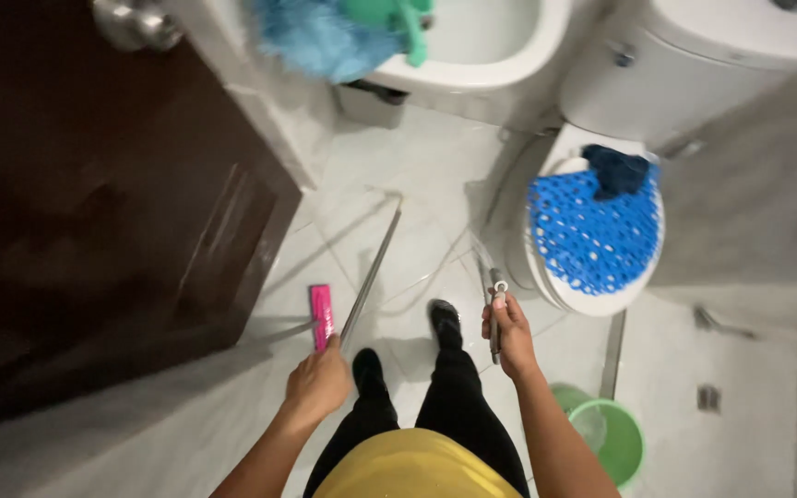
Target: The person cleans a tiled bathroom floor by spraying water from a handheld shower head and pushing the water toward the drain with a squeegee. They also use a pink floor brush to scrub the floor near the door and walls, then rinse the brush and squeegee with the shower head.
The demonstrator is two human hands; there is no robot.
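In the lower middle of the frame, the left hand (317,385) is closed around the lower end of a thin metal pole (371,274), and the fingers are curled together on it. The pole goes up and to the right across the pale tiled floor (417,184). A pink flat piece (322,315) stands just above the same hand; I cannot tell if it is fixed to the pole or held beside it.

A little to the right, the right hand (509,334) is clamped on a metal spray handle (495,309), with the thumb on top near its round head. A thin hose (500,175) runs from there up toward the toilet.

The toilet (601,231) is in the right centre of the frame. Its closed lid has a blue perforated mat (588,235) on it, and a dark blue cloth (618,171) lies at the upper edge of the mat. A green bucket (615,438) stands at the lower right, near the right forearm. A dark wooden door (113,212) fills the left side. At the top centre there is a white basin (491,46) with a fluffy blue duster (315,37) leaning over its rim.
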